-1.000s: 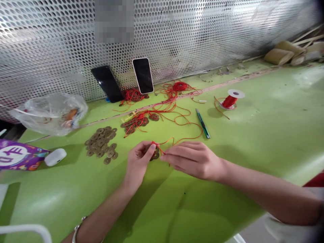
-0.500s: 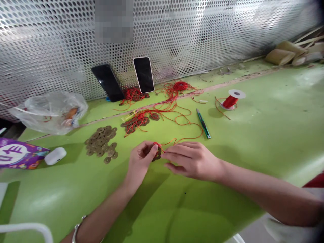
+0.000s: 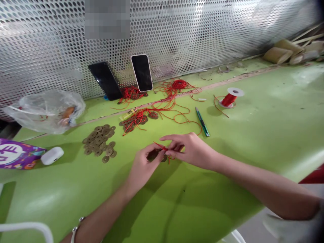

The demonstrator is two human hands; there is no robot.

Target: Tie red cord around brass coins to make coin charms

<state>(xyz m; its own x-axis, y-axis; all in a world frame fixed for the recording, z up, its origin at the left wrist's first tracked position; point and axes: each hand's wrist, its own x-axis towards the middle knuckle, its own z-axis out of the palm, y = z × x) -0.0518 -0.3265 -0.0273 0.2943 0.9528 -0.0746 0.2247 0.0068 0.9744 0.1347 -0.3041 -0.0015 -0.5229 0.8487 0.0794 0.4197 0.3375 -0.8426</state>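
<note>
My right hand [image 3: 192, 150] has slid closer to my left hand [image 3: 144, 165]. Both pinch the red string [image 3: 163, 147] over what looks like coins [image 3: 155, 156], near the coin pile [image 3: 100, 140].

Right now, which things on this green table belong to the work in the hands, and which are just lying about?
In the work: left hand and right hand pinching red cord around coins; loose coin pile; strung coins; cord spool; green cutter.

Lying about: two phones; plastic bag; white earbud case; purple packet.
</note>
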